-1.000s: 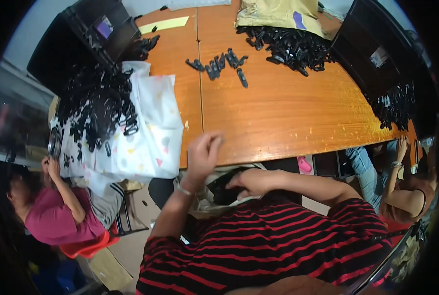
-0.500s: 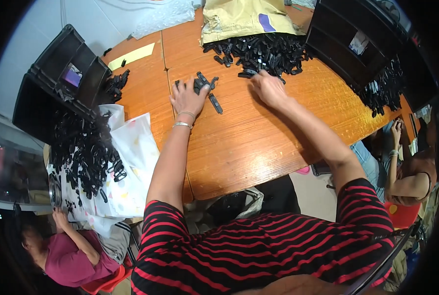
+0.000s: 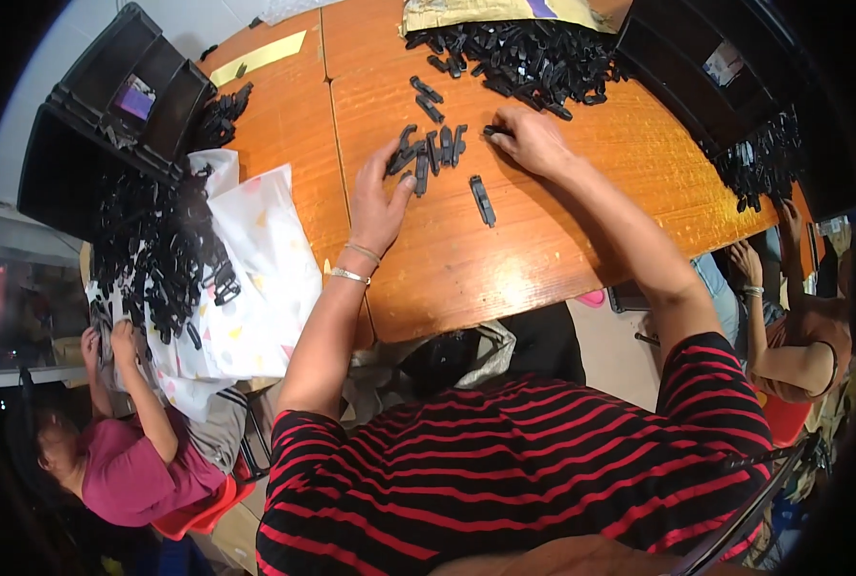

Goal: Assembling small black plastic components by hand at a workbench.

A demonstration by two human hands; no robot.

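Several small black plastic clips (image 3: 432, 149) lie in a loose cluster on the wooden table in front of me. My left hand (image 3: 380, 204) rests at the cluster's left side, thumb and fingers apart, the tips by the nearest pieces. Just right of the cluster, my right hand (image 3: 535, 142) pinches one black plastic clip (image 3: 494, 131) between thumb and fingers. A single clip (image 3: 483, 201) lies apart, nearer to me. Two more clips (image 3: 427, 99) lie beyond the cluster, toward the big pile.
A large pile of black clips (image 3: 534, 62) spills from a yellow sack (image 3: 495, 12) at the far side. Black crates (image 3: 711, 67) stand right and left, with more parts beside them. White plastic sheeting (image 3: 274, 250) covers the left side. People sit working at both sides.
My right hand has drawn back from the big pile toward the cluster with a clip. The left hand has uncovered the cluster, which now shows more clips. The view has shifted.
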